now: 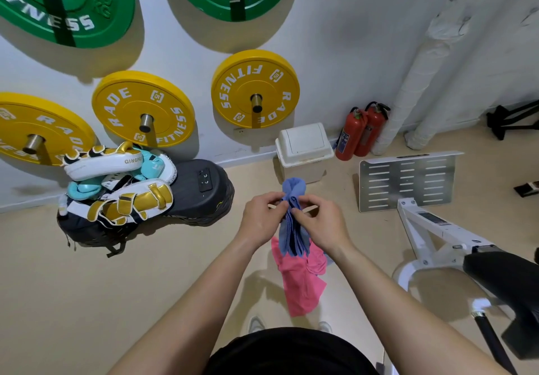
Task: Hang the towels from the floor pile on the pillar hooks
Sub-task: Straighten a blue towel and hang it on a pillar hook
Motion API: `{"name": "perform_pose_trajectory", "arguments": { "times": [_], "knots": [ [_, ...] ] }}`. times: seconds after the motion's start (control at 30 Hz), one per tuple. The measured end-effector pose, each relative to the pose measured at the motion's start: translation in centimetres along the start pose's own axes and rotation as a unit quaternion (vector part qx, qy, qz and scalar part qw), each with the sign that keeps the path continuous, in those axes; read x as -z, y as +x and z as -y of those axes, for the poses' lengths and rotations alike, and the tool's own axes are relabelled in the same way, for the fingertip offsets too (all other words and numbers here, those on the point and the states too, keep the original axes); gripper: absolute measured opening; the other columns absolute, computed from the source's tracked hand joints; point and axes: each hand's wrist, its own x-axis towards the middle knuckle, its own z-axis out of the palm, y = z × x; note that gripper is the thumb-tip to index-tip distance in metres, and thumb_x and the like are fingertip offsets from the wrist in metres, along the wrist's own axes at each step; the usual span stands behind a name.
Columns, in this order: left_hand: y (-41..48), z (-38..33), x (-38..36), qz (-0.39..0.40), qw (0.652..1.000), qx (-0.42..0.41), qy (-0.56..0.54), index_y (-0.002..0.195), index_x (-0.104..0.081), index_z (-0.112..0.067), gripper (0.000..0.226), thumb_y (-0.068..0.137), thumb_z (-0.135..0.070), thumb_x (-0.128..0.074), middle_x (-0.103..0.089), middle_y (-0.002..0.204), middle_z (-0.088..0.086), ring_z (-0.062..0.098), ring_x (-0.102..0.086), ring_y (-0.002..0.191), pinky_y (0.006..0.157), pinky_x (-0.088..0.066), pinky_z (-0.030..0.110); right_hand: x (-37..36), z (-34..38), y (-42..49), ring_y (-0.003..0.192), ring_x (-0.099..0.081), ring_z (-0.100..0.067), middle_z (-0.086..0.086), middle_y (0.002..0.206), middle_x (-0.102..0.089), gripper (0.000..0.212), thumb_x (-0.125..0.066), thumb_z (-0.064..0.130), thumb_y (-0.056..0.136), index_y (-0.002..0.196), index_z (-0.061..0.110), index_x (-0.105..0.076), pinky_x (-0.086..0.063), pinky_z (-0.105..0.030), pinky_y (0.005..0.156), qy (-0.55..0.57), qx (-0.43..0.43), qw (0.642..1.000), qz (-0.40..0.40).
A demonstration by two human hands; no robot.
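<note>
A blue towel (292, 228) hangs bunched in front of me, a loop of it sticking up above my fingers. My left hand (262, 217) pinches it from the left and my right hand (320, 223) pinches it from the right, fingertips meeting at the gather. Below it a pink towel (302, 281) lies crumpled on the beige floor, partly hidden by the blue one. No pillar hooks show in this view.
Yellow and green weight plates (255, 90) hang on wall pegs. Boxing pads (116, 188) are piled on a black platform at left. A white bin (303, 152) and two red fire extinguishers (358, 135) stand by the wall. A white machine frame (431, 228) is at right.
</note>
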Motion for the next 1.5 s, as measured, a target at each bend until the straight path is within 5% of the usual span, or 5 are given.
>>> {"name": "perform_pose_trajectory", "arguments": {
  "times": [0.27,0.5,0.8,1.13,1.5],
  "knots": [
    [-0.4,0.3,1.7,-0.016,1.000,-0.007,-0.006,0.102,-0.066,-0.020,0.024,0.084,-0.005,-0.066,-0.066,0.085,-0.006,0.003,-0.054,0.062,0.063,-0.047,0.019,-0.4,-0.7,-0.6,0.102,-0.054,-0.004,0.006,0.118,-0.057,0.054,-0.056,0.003,0.091,0.140,0.027,-0.056,-0.039,-0.013,0.084,-0.050,0.073,0.984,0.154],
    [0.3,1.0,3.8,-0.051,0.998,-0.014,0.037,0.088,-0.071,-0.028,0.027,0.086,-0.003,-0.060,-0.072,0.090,-0.008,0.023,-0.066,0.091,0.079,-0.051,0.027,1.1,-0.9,0.5,0.083,-0.057,-0.007,0.015,0.096,-0.055,0.021,-0.057,0.014,0.091,0.088,0.034,-0.063,-0.049,-0.030,0.076,-0.102,0.071,0.992,-0.002],
    [-0.2,1.5,5.6,-0.040,0.998,-0.028,0.036,0.083,-0.071,-0.029,0.027,0.086,-0.004,-0.060,-0.072,0.089,-0.006,0.020,-0.066,0.092,0.080,-0.052,0.029,1.3,-2.2,0.0,0.119,-0.041,-0.005,0.017,0.128,-0.045,0.033,-0.060,0.025,0.086,0.116,0.038,-0.066,-0.033,-0.016,0.086,-0.201,0.104,0.961,0.161],
    [-0.6,1.6,6.7,-0.040,0.999,-0.029,0.021,0.086,-0.071,-0.023,0.025,0.089,-0.002,-0.058,-0.072,0.086,-0.010,0.011,-0.066,0.088,0.077,-0.050,0.020,1.1,-2.3,0.3,0.105,-0.051,-0.009,0.017,0.111,-0.055,0.020,-0.069,0.046,0.084,0.101,0.036,-0.069,-0.036,-0.023,0.076,-0.298,0.149,0.931,0.148],
    [-0.4,3.6,5.6,-0.142,0.988,0.053,0.027,0.096,-0.065,-0.024,0.013,0.094,-0.019,-0.054,-0.069,0.092,-0.007,0.017,-0.063,0.091,0.075,-0.047,0.030,1.0,0.8,0.2,0.069,-0.061,-0.019,0.005,0.078,-0.064,0.015,-0.065,0.021,0.070,0.077,0.029,-0.055,-0.055,-0.042,0.062,-0.081,0.083,0.981,0.152]
  ]
}}
